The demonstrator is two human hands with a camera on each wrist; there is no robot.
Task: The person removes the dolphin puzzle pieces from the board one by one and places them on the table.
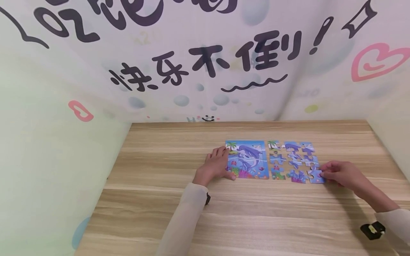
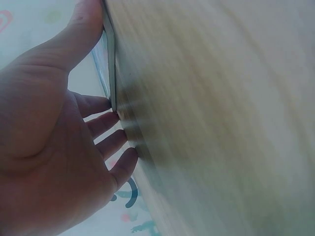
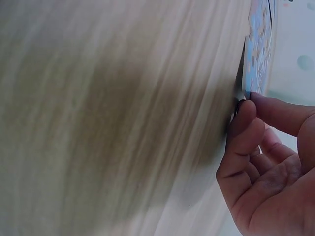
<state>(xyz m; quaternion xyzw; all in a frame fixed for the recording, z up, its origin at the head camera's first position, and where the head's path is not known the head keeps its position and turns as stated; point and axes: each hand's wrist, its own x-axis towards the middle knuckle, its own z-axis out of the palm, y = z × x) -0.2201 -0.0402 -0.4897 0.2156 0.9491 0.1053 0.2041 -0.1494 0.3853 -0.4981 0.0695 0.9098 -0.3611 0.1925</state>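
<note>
A square dolphin picture board (image 1: pixel 251 160) lies flat on the wooden table. My left hand (image 1: pixel 217 164) rests at its left side, fingers spread and fairly straight; the thumb touches near the lower left corner. In the left wrist view, the board's edge (image 2: pixel 112 73) runs between thumb and fingers of the left hand (image 2: pixel 74 128). To the right of the board, dolphin jigsaw pieces (image 1: pixel 294 163) sit in loose rows with small gaps. My right hand (image 1: pixel 344 174) pinches the lower right corner puzzle piece (image 1: pixel 316 176) between thumb and index finger. The right wrist view shows that piece (image 3: pixel 248 69) tilted, a shadow beneath.
The wood-grain table (image 1: pixel 243 220) extends in front of the hands and to both sides. A printed wall sheet (image 1: pixel 205 103) with large dark lettering rises behind the table's back edge. Pale walls stand at left and right. Dark bands sit on both wrists.
</note>
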